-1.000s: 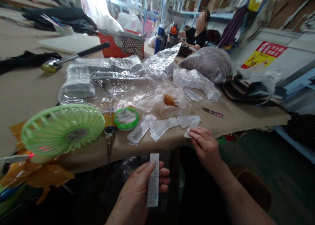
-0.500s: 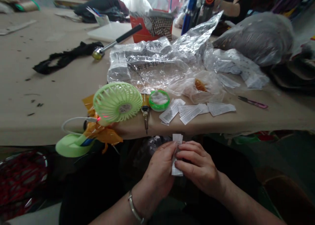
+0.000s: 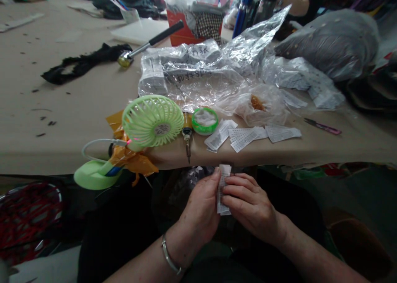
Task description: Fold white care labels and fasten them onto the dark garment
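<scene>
Between my two hands, just below the table's front edge, is a small stack of white printed paper slips (image 3: 222, 192). My left hand (image 3: 201, 206) is closed on the stack's left side, its thumb near the top. From the right, the fingers of my right hand (image 3: 252, 204) press against the slips' face and edge. More printed slips (image 3: 248, 137) lie fanned in several groups on the table above my hands. A round green tub (image 3: 205, 121) with white, fluffy-looking contents stands beside them. Left of it, a soldering-iron-like tool (image 3: 187, 140) points its tip toward me.
A green fan (image 3: 153, 122) with orange tape sits at the table's left front edge. Clear plastic bags (image 3: 198, 82) spread behind the tub. Pink-handled thread snips (image 3: 324, 127) lie at right. A hammer (image 3: 150, 43) and black cloth (image 3: 83, 64) are farther back. A person (image 3: 305, 6) sits across.
The table scene has shifted slightly up and right in view. Both hands keep hold of the slips; the stack looks slightly more fanned at its top and bottom.
</scene>
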Tool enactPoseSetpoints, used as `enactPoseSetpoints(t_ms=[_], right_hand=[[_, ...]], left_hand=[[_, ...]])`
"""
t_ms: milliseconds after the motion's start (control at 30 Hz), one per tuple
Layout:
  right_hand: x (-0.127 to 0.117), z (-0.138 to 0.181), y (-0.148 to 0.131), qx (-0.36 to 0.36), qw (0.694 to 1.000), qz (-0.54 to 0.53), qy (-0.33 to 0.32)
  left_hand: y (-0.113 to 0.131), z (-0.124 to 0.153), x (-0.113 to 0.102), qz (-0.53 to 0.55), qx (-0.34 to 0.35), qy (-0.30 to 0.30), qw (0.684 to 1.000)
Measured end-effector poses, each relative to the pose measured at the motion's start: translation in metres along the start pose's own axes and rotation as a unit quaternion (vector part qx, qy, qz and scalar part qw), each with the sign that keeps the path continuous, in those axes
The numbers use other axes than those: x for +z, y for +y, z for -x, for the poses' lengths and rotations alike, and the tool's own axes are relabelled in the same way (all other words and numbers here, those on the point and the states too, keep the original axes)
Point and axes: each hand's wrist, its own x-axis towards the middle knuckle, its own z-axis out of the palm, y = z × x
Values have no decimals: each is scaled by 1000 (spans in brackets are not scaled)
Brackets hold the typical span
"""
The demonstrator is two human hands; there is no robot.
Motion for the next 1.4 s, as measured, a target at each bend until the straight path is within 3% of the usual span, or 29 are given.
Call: enactPoseSetpoints(t_ms=[133, 233, 300, 367, 500, 600, 800, 1000, 1133, 1267, 1400], right_hand=[[-5, 2, -2, 16, 999, -45, -6], [-9, 7, 1, 131, 983, -115, 56], [-9, 7, 5, 259, 946, -176, 87], [-7, 4, 8, 368, 888, -267, 74], [-1, -8, 9, 459, 782, -420, 29], [2, -12, 6, 476, 752, -455, 34], [0, -10, 3, 472, 726, -501, 12], [-6, -14, 12, 386, 615, -672, -146], [1, -15, 14, 348, 589, -712, -155], [11, -11, 12, 359, 560, -735, -134], [14, -7, 7, 371, 572, -720, -126]], left_hand=[[3, 3, -3, -35, 1, -20, 999], [6, 7, -3, -80, -18, -15, 997], [7, 10, -3, -115, -37, -15, 993], [7, 12, -4, -136, -45, -29, 989], [5, 17, -7, -166, -73, -65, 981], [6, 20, -8, -178, -101, -94, 974], [10, 23, -12, -172, -121, -116, 971], [11, 28, -18, -151, -155, -173, 961], [10, 34, -19, -166, -162, -181, 956], [8, 37, -20, -176, -151, -166, 958], [5, 37, -22, -179, -136, -152, 963]])
